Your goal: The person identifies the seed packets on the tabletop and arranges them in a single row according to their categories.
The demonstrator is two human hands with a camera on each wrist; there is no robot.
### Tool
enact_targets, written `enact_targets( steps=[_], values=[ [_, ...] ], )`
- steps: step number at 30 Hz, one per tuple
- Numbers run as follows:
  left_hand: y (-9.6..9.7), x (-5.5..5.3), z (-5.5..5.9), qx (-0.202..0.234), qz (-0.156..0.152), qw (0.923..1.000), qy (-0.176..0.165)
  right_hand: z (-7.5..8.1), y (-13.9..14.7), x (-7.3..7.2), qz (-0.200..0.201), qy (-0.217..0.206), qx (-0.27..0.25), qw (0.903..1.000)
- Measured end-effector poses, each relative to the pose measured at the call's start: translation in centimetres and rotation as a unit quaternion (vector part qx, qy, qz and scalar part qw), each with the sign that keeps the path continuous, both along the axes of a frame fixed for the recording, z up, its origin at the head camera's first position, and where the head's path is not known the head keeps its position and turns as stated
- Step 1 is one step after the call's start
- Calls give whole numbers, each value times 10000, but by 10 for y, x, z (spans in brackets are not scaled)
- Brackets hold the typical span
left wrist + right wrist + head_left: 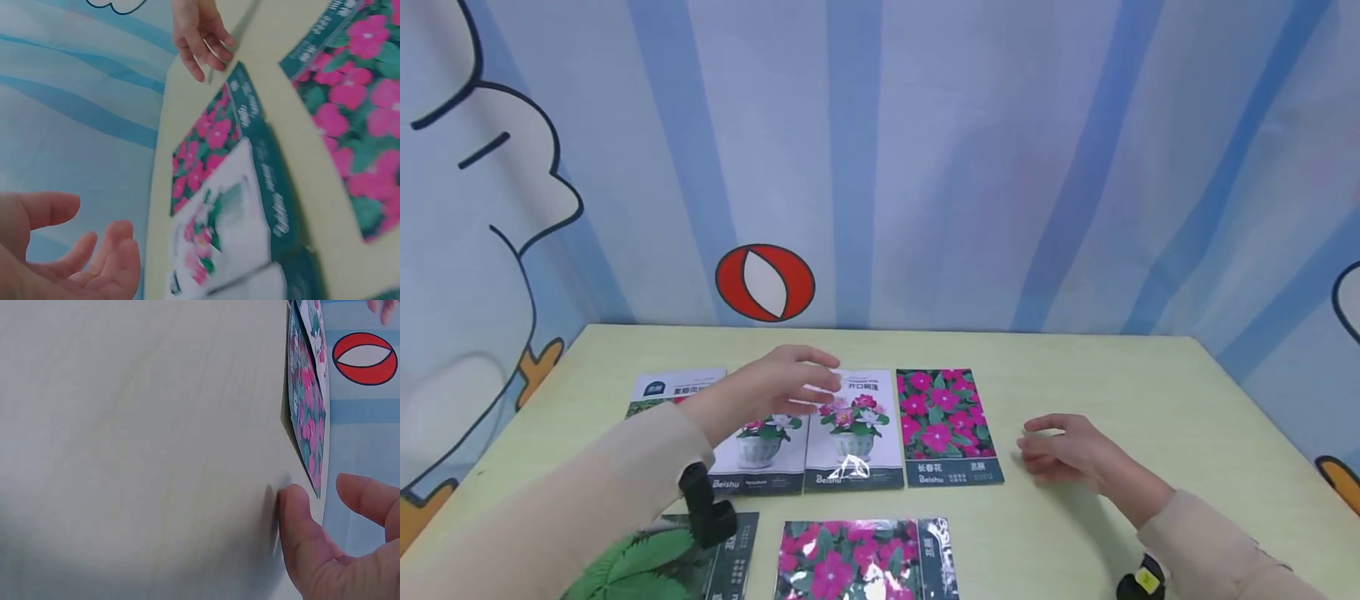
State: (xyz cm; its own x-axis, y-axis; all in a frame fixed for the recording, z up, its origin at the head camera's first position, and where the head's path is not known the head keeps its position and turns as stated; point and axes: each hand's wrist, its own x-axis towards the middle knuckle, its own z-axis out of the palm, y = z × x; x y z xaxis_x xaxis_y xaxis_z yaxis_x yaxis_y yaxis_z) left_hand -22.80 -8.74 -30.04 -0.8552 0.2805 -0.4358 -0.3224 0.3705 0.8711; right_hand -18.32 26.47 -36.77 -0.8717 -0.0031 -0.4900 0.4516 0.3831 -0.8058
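Observation:
My left hand [767,385] hovers over the back row of flower seed packets, fingers loosely bent and holding nothing. Under and beside it lie two white packets showing potted pink flowers, one right of the hand [853,429] and one partly covered by it. At the row's right end is a seed packet with magenta flowers [943,417]. Just right of that packet, my right hand [1071,454] is low over the table, relaxed, with nothing in its grasp. The right wrist view has its thumb and a finger apart near the magenta packet [306,403].
A further packet [658,387] at the row's left end is mostly behind my left arm. Nearer me lie a glossy magenta-flower packet [850,558] and a green-leaf packet [647,567], both cut off by the frame. A blue striped curtain [925,167] stands behind the pale table [1097,375].

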Motion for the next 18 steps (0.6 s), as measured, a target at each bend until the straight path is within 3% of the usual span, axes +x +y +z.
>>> enact_targets(
  steps=[6, 12, 18],
  values=[
    [-23, 28, -9, -134, 339, 9977, -575, 1, 11, 13, -211, -225, -623, 9976],
    [-43, 50, -24, -103, 143, 9944, -1040, 4, 11, 26, -284, -412, -930, 9944],
    [-59, 63, -41, 54, 18, 9879, -1552, 0, 6, 31, -267, -746, -982, 9920]
  ],
)
